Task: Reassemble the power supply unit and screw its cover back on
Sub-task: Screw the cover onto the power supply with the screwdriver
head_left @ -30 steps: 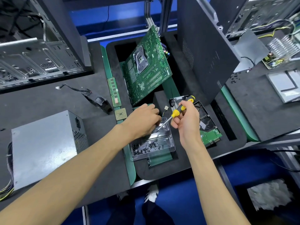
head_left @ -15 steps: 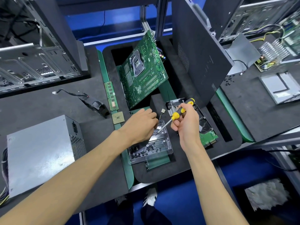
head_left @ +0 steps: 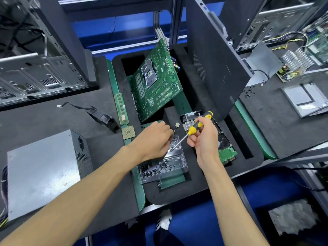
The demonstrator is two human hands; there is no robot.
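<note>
The power supply (head_left: pixel 44 167), a big grey metal box, sits at the near left of the dark surface (head_left: pixel 53 119), well apart from both hands, its cover apparently in place but, by the look of things, not yet screwed down. Far behind the hands a green circuit board (head_left: pixel 156 82) leans tilted in its foam slot, and a hard drive (head_left: pixel 225 146) lies just right of the right hand.

Action is at the clear plastic tray (head_left: pixel 165 166), near centre, with small dark screws (head_left: pixel 159 166) heaped in its near half. The left hand (head_left: pixel 152 141) hovers over the tray's far end, fingers curled down into it; whether they pinch a screw cannot be told, since the fingertips are hidden. The right hand (head_left: pixel 204 137) grips the yellow-and-black screwdriver (head_left: pixel 191 130), fingers wrapped round the handle, shaft angled down and left so the tip meets the left hand's fingertips over the tray.

This looks like loading a screw onto the driver tip. To do it well, the person would seat the tip squarely in the screw head, keep the shaft steady and do the fitting over the tray so a dropped screw falls back in. One screw at a time, then carry it low across to the box on the left.
</note>
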